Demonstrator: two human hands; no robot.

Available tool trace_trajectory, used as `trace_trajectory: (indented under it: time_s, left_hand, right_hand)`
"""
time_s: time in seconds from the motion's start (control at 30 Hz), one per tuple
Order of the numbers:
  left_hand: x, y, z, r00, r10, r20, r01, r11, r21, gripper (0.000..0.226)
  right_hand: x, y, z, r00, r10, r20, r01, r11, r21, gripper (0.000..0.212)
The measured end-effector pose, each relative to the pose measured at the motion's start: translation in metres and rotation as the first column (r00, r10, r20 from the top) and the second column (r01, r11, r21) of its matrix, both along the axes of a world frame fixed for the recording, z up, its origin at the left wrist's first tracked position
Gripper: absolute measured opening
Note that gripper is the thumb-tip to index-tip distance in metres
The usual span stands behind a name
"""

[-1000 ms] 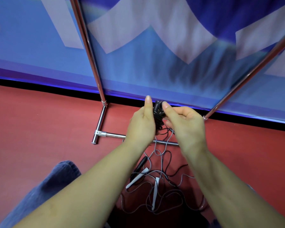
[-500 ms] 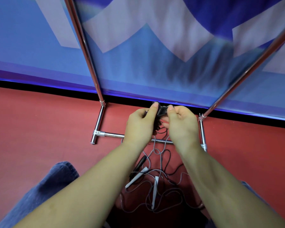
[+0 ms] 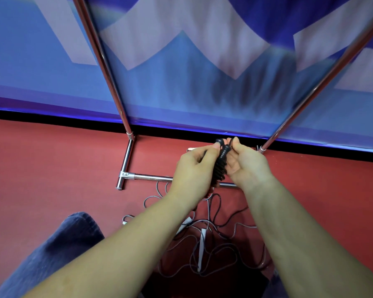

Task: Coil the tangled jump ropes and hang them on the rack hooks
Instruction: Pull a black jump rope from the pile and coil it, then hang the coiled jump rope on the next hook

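No writing is readable. Both hands meet above the red floor [image 3: 52, 168]: the left hand [image 3: 192, 171] and right hand [image 3: 246, 166] curl their fingers around a ribbed black jump-rope handle [image 3: 221, 166]. Thin grey and black tangled ropes [image 3: 213, 239] lie below, by the chrome tubular rack [image 3: 127, 155].

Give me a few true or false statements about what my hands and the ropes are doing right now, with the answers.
1. Both hands hold a black ribbed handle. True: the left hand and right hand grip it between them.
2. The tangled ropes hang on the rack. False: they lie on the red floor.
3. The rack's base bar rests on the floor. True.
4. The white handle is in the right hand. False: it lies in the tangle.
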State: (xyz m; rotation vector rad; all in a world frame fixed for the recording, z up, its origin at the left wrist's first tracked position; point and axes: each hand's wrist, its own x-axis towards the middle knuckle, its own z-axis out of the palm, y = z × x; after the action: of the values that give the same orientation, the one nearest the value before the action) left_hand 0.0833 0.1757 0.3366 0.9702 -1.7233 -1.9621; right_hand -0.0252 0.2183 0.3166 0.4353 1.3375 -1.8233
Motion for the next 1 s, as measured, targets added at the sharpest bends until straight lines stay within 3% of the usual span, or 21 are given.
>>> trace_trajectory:
  time_s: [0.23, 0.43, 0.6, 0.73, 1.0]
  left_hand:
    - [0.003, -0.005, 0.008, 0.995, 0.042, -0.088, -0.048, 0.996, -0.077, 0.022]
    - [0.017, 0.022, 0.034, 0.978, 0.038, -0.204, -0.046, 0.998, -0.033, 0.009]
    - [0.042, 0.057, 0.068, 0.973, 0.02, -0.231, -0.075, 0.97, -0.233, 0.006]
    - [0.064, 0.066, 0.12, 0.988, -0.033, -0.153, -0.036, 0.903, -0.429, 0.009]
    - [0.101, 0.088, 0.247, 0.97, -0.079, -0.232, -0.087, 0.773, -0.628, 0.007]
  right_hand:
    - [0.005, 0.007, 0.032, 0.977, -0.045, -0.207, 0.002, 0.978, -0.207, 0.019]
    - [0.043, 0.043, 0.082, 0.886, 0.033, -0.463, -0.1, 0.988, -0.12, 0.023]
    - [0.078, 0.077, 0.132, 0.604, 0.205, -0.77, -0.192, 0.975, 0.109, 0.018]
    - [0.091, 0.105, 0.186, 0.359, 0.269, -0.894, -0.16, 0.961, 0.225, 0.012]
    - [0.118, 0.147, 0.309, 0.181, 0.271, -0.945, -0.203, 0.951, 0.234, 0.021]
